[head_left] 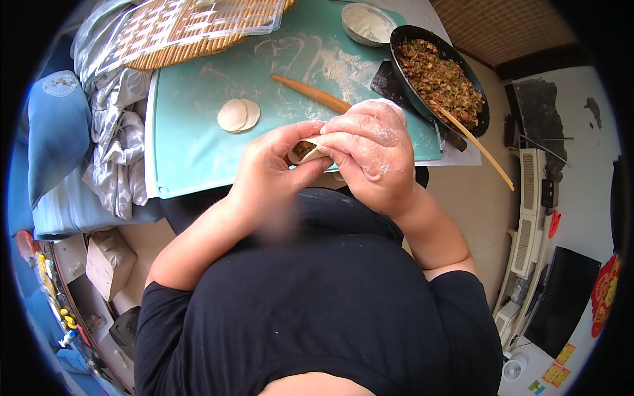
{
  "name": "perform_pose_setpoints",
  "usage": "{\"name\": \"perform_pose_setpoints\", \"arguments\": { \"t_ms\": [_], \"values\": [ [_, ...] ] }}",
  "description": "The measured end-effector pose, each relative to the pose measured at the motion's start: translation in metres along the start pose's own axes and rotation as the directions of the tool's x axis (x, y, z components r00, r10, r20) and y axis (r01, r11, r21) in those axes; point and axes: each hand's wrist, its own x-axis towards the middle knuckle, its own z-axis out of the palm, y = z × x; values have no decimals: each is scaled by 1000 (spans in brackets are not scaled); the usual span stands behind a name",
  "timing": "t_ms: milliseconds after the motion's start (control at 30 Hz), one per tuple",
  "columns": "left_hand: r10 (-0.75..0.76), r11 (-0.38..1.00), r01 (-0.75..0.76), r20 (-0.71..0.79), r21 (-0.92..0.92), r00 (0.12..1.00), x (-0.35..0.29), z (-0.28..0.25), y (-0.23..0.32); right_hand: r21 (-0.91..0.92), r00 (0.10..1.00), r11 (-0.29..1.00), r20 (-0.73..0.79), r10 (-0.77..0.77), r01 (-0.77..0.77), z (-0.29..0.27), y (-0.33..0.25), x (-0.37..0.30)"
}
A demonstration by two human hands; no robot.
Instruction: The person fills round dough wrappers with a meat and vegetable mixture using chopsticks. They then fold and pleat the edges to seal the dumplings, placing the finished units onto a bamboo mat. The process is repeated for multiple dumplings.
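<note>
Between my two hands is a partly folded dumpling (306,151), its brown filling showing through the opening on the left side. My left hand (274,158) grips it with thumb and fingertips from the left. From the other side my floury right hand (373,148) pinches the edge of the wrapper. The dumpling is held above the near edge of a turquoise mat (191,142). A small stack of round dough wrappers (238,115) lies on the mat, left of my hands. Behind my right hand a wooden rolling pin (310,92) is partly hidden.
A black pan of chopped filling (439,79) stands at the right, with wooden chopsticks (479,148) jutting over the mat's edge. Beyond are a metal bowl of flour (366,25) and a woven tray (191,33) under clear plastic. A blue cushion (59,132) sits at the left.
</note>
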Motion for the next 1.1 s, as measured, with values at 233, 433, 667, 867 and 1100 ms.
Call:
{"name": "perform_pose_setpoints", "arguments": {
  "t_ms": [233,433,667,867,1100],
  "values": [
    [24,999,-23,17,-26,1000,0,-1,2,26,998,999,-63,30,-28,2,2,-5],
    [-40,999,37,73,34,997,1,-1,5,-131,1000,991,-4,-4,3,-5,-6,-3],
    [-132,935,160,108,-318,985,2,-1,13,146,973,976,-143,180,-159,-12,6,-13],
    [-75,933,110,115,-344,991,2,2,10,134,980,977,-81,180,-168,-12,2,-16],
    [-78,922,121,129,-368,989,1,-3,12,355,885,844,-86,458,-402,-14,3,-20]
  ]
}}
